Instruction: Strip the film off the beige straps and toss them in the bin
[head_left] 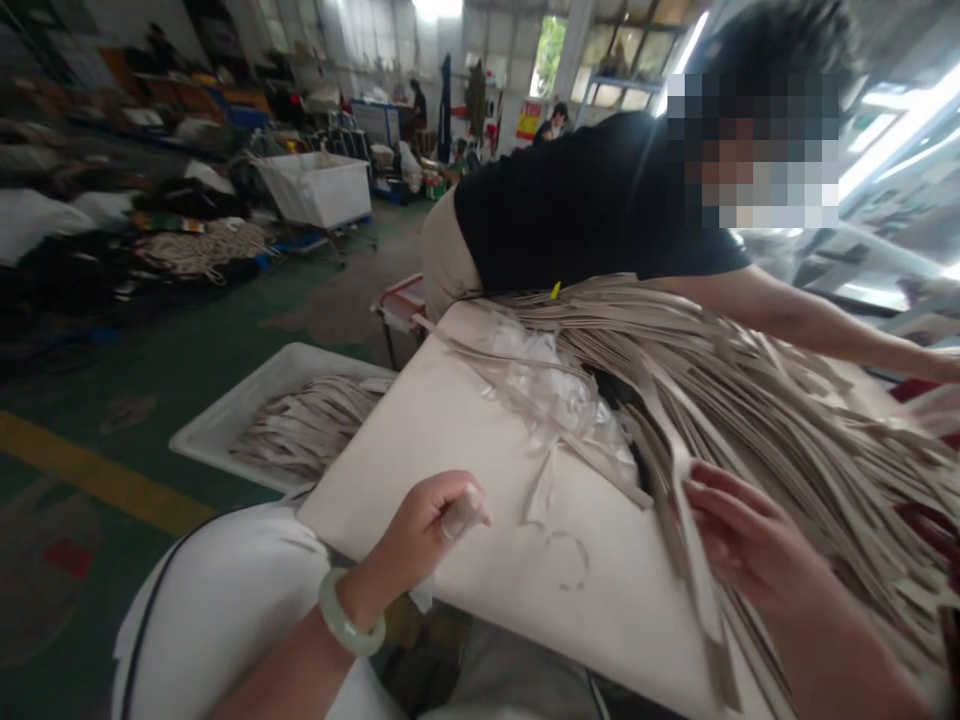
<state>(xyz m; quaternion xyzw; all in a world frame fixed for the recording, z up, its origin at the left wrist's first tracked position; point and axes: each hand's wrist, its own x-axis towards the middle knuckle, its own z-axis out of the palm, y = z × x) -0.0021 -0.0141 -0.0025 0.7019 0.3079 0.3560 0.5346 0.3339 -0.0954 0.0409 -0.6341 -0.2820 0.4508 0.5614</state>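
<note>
The right hand's (739, 540) fingers clamp a beige strip (698, 570) at the edge of the strip pile (780, 410) on the surface (442, 420); the left hand's (427, 525) curl, their closure indeterminable. Overlapping strands could snag, dragging neighbours along if pulled.

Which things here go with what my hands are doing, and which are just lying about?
Likely in use:
strip in your right hand
strip pile
table
tub of similar strips

Seemingly just lying about:
white cart
rope heap
</note>
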